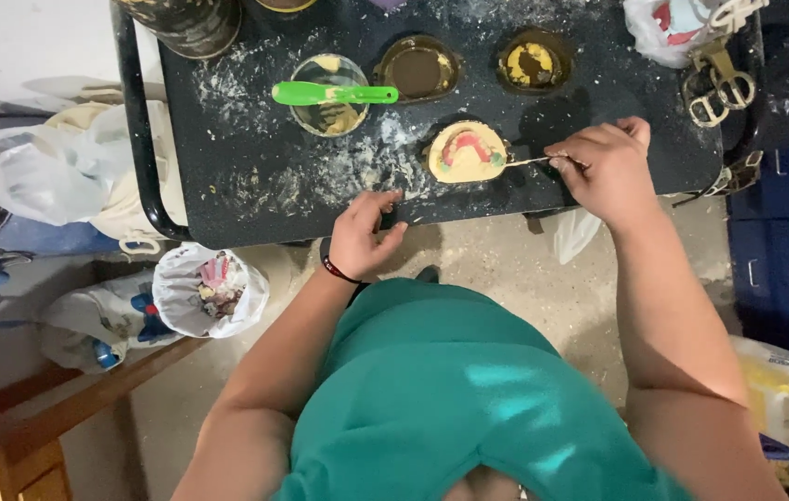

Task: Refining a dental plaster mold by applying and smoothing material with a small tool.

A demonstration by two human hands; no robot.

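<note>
Right hand (pixel 609 167) pinching thin tool (pixel 528 161) at dental cast (pixel 467 151), left hand (pixel 362 232) loosely curled, bowls behind.

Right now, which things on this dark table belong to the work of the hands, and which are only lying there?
In use:
right hand holding a thin metal tool
yellow dental cast at the tool's tip
left hand at the table edge

Lying about:
green spatula across a bowl
two brown bowls
metal clamp
</note>
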